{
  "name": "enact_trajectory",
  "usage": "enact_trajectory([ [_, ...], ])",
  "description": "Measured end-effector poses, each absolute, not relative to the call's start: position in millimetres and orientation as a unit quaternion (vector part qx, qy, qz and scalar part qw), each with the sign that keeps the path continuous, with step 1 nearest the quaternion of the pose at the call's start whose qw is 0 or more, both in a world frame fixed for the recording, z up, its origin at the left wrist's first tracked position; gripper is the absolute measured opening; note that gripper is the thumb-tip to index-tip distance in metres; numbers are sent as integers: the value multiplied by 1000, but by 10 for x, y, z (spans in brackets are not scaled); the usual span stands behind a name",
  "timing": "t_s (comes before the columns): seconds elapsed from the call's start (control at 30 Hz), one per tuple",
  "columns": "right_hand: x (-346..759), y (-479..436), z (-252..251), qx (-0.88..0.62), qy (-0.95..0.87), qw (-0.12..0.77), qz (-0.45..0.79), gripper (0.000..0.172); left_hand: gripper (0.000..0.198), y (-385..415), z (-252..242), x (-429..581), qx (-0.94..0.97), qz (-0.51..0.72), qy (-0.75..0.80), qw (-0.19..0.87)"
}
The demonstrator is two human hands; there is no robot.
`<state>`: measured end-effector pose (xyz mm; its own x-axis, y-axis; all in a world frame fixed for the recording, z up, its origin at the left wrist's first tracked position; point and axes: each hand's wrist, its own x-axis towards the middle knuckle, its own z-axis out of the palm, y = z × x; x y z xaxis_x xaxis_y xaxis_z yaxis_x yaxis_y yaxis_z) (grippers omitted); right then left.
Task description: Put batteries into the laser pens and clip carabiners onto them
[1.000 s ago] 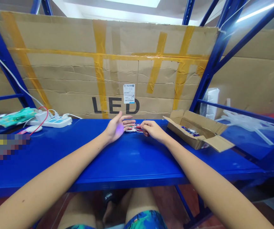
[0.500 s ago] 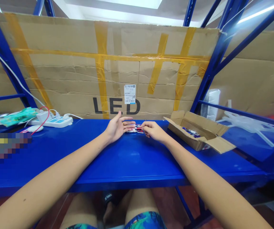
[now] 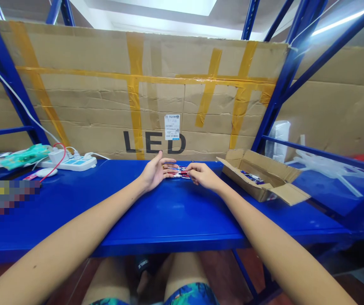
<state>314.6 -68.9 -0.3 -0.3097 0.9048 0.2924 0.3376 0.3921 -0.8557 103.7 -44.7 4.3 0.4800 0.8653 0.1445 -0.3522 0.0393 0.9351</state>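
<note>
Several slim pens [image 3: 178, 174], red and blue with silvery parts, lie side by side on the blue tabletop [image 3: 166, 216]. My left hand [image 3: 153, 173] rests at their left ends, thumb raised and fingers stretched out against them. From the right, my right hand [image 3: 202, 174] is closed, thumb and fingertips pinching a red pen at its right end. The fingers partly cover the pens, so their full length is hidden. More blue and silvery pens lie inside an open cardboard box [image 3: 266, 194] to the right of my right hand.
A large taped cardboard sheet [image 3: 106, 110] marked LED stands along the back. On the left are a white power strip [image 3: 85, 163] with cables, a green plastic package [image 3: 26, 156] and a blurred-out item. Blue rack posts [image 3: 274, 99] flank the table; clear plastic bags [image 3: 324, 165] lie far right.
Both hands stay almost in place at the pens, with only small finger shifts. The view has tilted slightly.
</note>
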Motion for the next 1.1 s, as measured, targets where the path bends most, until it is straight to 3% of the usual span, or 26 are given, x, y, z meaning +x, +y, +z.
enact_trajectory([
  [0.2, 3145, -695, -10, -399, -739, 404, 363, 17, 60, -456, 47, 1044, 526, 436, 230, 693],
  [1.1, 3127, -741, 38, -418, -736, 403, 348, 16, 61, -455, 51, 1041, 524, 430, 234, 697],
])
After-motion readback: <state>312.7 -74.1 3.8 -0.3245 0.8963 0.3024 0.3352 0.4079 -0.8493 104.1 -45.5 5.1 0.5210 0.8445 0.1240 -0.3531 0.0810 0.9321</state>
